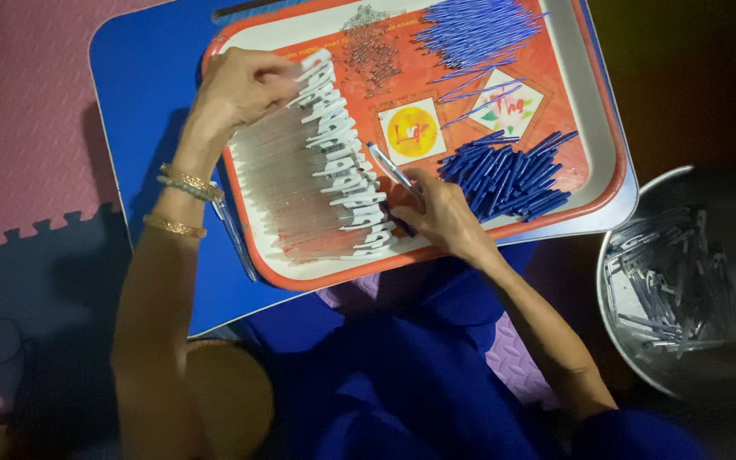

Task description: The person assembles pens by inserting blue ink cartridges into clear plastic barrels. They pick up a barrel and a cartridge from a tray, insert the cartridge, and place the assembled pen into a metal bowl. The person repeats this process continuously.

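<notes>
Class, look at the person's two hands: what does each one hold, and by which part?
The right hand pinches one pen barrel at its lower end. The left hand grips the far end of the row of clear barrels.

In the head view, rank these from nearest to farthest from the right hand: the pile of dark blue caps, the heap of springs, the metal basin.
From the right hand:
1. Pile of dark blue caps, just beside it on the tray.
2. Heap of springs, at the tray's far edge.
3. Metal basin, off the tray, to the right.

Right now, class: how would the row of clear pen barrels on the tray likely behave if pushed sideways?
The clear pen barrels look thin and round, so they would probably roll. Packed side by side, they would likely shift together. The left hand seems to steady the row's far end; the tray rim should stop them.
</notes>
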